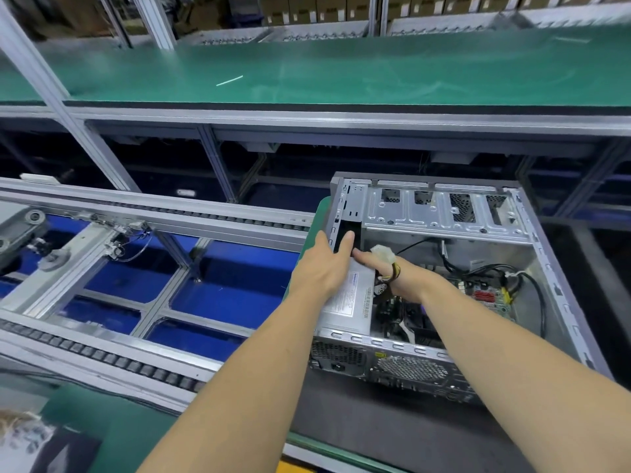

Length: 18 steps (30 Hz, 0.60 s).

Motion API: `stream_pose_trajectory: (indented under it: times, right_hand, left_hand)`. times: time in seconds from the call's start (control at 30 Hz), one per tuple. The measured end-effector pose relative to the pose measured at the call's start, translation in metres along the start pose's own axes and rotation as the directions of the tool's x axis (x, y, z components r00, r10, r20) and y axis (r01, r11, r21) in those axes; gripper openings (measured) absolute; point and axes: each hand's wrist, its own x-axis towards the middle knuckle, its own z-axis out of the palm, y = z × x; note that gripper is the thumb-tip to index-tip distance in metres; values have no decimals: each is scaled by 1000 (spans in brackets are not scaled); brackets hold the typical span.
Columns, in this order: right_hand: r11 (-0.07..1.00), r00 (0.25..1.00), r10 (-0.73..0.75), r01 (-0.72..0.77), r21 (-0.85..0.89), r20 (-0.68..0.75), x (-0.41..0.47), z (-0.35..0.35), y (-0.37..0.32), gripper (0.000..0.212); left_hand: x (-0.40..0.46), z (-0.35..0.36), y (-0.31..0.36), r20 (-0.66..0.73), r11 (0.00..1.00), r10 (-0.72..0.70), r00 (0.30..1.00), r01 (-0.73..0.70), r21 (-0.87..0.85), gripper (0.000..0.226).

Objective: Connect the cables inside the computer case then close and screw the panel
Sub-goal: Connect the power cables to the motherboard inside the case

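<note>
Boxy perforated metal computer case (444, 213), right hand (392, 274) pinching white plastic connector (384, 254)

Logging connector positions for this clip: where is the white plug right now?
Head view: the white plug is held in the right hand, inside the open case, just above the power supply.

From my feed: green-matted upper shelf (341, 70) on aluminium framing (51, 93); cardboard boxes (307, 8) stacked behind it; roller conveyor rails (102, 356) at left over blue flooring (222, 288); green-edged bench (102, 435) at near left; dark recesses beneath the shelf.
</note>
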Motion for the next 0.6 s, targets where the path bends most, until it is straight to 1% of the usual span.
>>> stream_pose_trajectory:
  times: [0.1, 0.13, 0.2, 0.23, 0.27, 0.3, 0.37, 0.43, 0.5, 0.57, 0.6]
  right_hand:
    - [1000, 998, 3, -4, 29, 64, 0, 1, 3, 26]
    - [1000, 998, 3, -4, 25, 66, -1, 3, 3, 36]
    - [999, 1000, 4, -3, -45, 17, -1, 5, 1, 78]
    - [994, 1000, -11, 8, -106, -23, -1, 7, -2, 84]
    - [989, 996, -32, 20, -146, -80, -2, 8, -6, 77]
    - [989, 987, -53, 30, -148, -152, -3, 8, -9, 69]
    - [995, 961, -67, 44, -90, -269, -5, 4, -9, 60]
    - [998, 947, -43, 54, 25, -318, -7, -5, -4, 60]
    - [973, 955, 48, 22, 230, -293, -10, -15, 3, 73]
    - [884, 973, 112, -4, 467, -204, -11, -26, 8, 86]
    - [814, 980, 106, 10, 581, -166, -11, -32, 11, 87]
  left_hand:
    - [2, 1, 0, -15, 1000, 2, 1000, -2, 6, 76]
    - [1, 1, -1, -15, 1000, 3, 1000, -3, 5, 75]
    - [1, 1, -2, -16, 1000, 6, 1000, -6, -8, 74]
    - [0, 1, -2, -18, 1000, 6, 1000, -6, -15, 73]
    - [0, 0, -2, -24, 1000, 7, 1000, -7, -18, 72]
    - [0, 0, -3, -33, 1000, 11, 999, -12, -15, 71]
    - [-1, 0, -3, -52, 1000, 27, 998, -27, 0, 70]
    - [0, 1, -3, -71, 998, 65, 995, -63, 31, 70]
    - [0, 2, -3, -92, 990, 120, 988, -113, 83, 67]
    - [0, 4, -3, -99, 980, 160, 982, -147, 132, 63]
    - [0, 5, -4, -101, 976, 174, 979, -158, 151, 60]
